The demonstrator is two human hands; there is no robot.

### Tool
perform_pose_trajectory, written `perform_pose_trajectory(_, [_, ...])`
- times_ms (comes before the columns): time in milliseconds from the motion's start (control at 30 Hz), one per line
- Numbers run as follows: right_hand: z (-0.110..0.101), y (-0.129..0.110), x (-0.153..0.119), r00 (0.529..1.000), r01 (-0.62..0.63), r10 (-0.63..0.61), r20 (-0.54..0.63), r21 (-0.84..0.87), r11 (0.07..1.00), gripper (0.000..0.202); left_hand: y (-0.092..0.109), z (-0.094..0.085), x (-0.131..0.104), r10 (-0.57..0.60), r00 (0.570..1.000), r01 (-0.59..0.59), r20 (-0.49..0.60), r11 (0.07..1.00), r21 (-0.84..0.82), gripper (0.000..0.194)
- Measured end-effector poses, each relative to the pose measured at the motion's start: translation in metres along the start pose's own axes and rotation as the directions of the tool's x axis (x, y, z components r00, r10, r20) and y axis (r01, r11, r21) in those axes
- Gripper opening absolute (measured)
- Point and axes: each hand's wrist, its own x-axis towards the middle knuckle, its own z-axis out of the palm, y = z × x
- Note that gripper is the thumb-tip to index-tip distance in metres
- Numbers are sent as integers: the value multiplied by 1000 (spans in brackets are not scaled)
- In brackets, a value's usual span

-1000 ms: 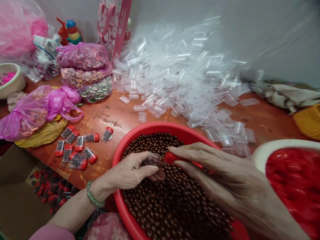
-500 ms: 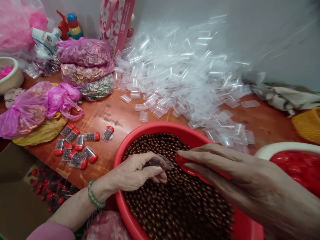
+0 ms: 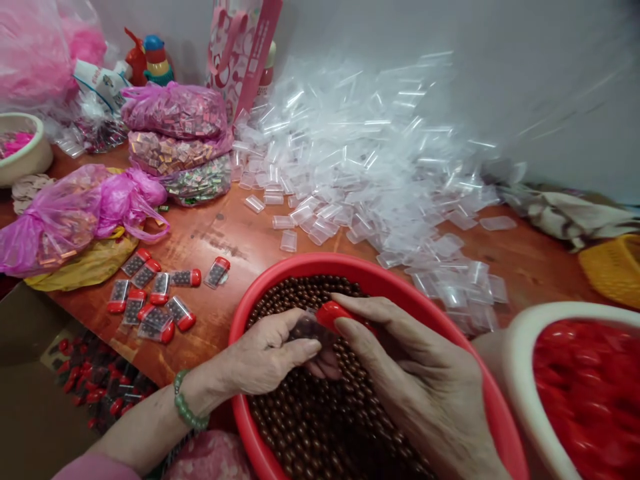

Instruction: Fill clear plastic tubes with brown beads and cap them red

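Over a red basin (image 3: 240,407) of small round brown balls (image 3: 300,417), my left hand (image 3: 275,350) pinches a clear plastic case (image 3: 306,328) with dark balls inside. From the right, my right hand (image 3: 415,367) grips a red cap (image 3: 331,315) between thumb and fingers. The cap meets the open end of the case; whether it is seated I cannot tell. On the table to the left lie several filled cases with red caps (image 3: 160,287).
Clear empty cases (image 3: 340,180) are heaped behind the basin. At right stands a white tub (image 3: 517,347) of red caps (image 3: 590,393). Purple bags (image 3: 175,113) are stacked at the left. Below the table edge, a cardboard box (image 3: 25,360) holds more filled cases.
My right hand has moved left, bringing the red cap to the end of the case. My left hand keeps its pinch on the case. The view has shifted slightly.
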Motion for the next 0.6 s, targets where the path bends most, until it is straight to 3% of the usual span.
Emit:
perform_pose_trajectory(133, [2, 3, -2, 1000, 18, -17, -20, 24, 1000, 17, 6, 2, -2, 56, 997, -41, -44, 959, 281, 10])
perform_pose_trajectory(200, [3, 5, -3, 999, 24, -23, -46, 29, 999, 17, 10, 4, -2, 62, 997, -40, -56, 942, 333, 7])
perform_pose_trajectory(333, [6, 9, -5, 996, 27, -28, -89, -10, 1000, 16, 10, 7, 0, 2, 998, 12, -66, 978, 209, 7])
perform_pose_trajectory(433, [7, 17, -7, 980, 154, -169, -106, -140, 978, 20, 7, 8, 0, -32, 998, 37, -48, 993, 115, 15])
perform_pose_trajectory(533, [7, 28, -8, 911, 397, -413, 19, -319, 861, 41, 3, 8, -1, -21, 998, 21, -65, 1000, -1, 33])
perform_pose_trajectory(600, [8, 34, -8, 869, 486, -478, 127, -394, 780, 67, 2, 7, -1, -33, 995, 26, -90, 997, -75, 43])
